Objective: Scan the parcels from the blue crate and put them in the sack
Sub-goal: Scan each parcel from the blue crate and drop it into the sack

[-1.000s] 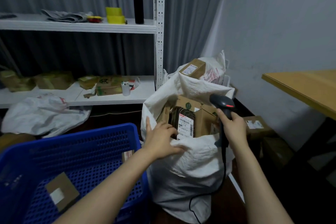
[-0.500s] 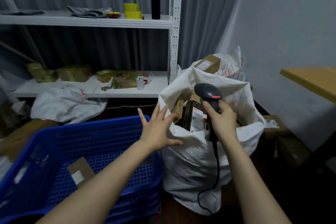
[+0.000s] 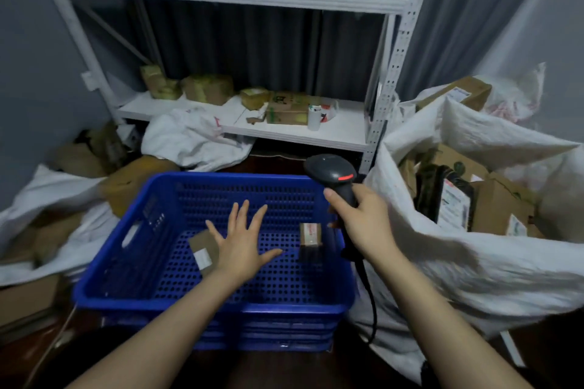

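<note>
The blue crate stands in front of me with two parcels inside. A flat brown parcel with a white label lies at its left, and a small brown box stands at its right. My left hand hovers over the crate with fingers spread, just right of the flat parcel, holding nothing. My right hand grips the handle of a black barcode scanner above the crate's right rim. The white sack at the right holds several parcels.
A white metal shelf unit with boxes and a cup stands behind the crate. Crumpled white sacks and brown boxes lie on the floor at the left. A second filled sack sits behind the first. The scanner's cable hangs between crate and sack.
My view has swung left from the sack to the crate. My left hand left the sack's rim and moved over the crate, fingers spread. The right hand brought the scanner left.
</note>
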